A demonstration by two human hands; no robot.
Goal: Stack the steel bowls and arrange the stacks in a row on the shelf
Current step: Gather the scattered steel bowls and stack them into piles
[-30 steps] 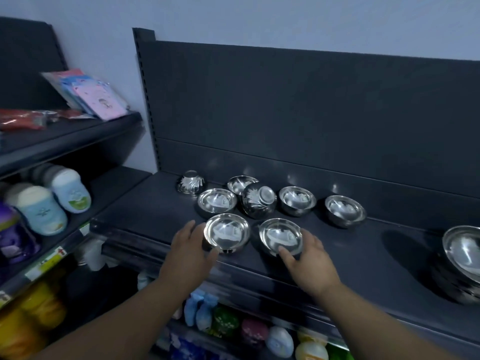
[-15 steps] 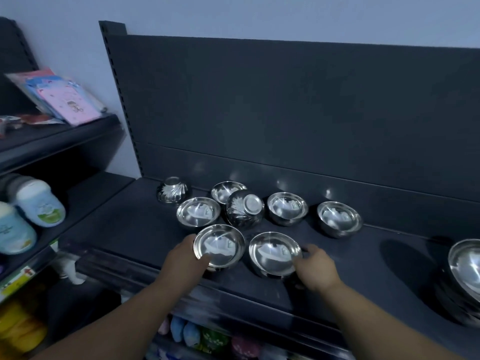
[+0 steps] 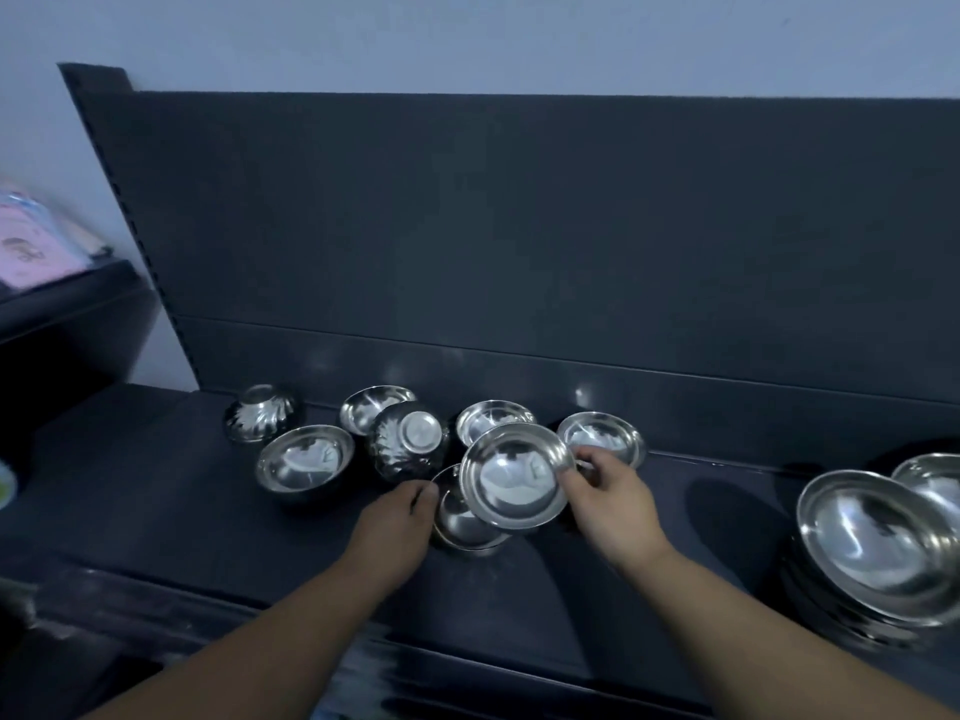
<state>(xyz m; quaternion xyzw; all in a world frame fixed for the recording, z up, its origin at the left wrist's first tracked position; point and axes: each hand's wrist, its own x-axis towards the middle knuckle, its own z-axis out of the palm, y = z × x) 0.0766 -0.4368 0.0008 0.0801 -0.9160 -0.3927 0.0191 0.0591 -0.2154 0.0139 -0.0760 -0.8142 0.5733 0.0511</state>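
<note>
While the right hand (image 3: 613, 506) pinches the rim of a small shiny round steel bowl (image 3: 514, 478), that bowl hangs tilted just above a second steel bowl (image 3: 460, 522), which stands on the dark grey shelf (image 3: 156, 511) with the left hand (image 3: 395, 522) curled on its left rim. Behind them sit an upside-down ribbed steel bowl (image 3: 410, 439) and several upright ones. A stack of larger steel bowls (image 3: 872, 548) stands well apart on the right.

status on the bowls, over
Right hand pinches raised bowl, tilted over lower bowl. Left hand grips lower bowl's rim. Inverted bowl close behind, not blocking.
</note>
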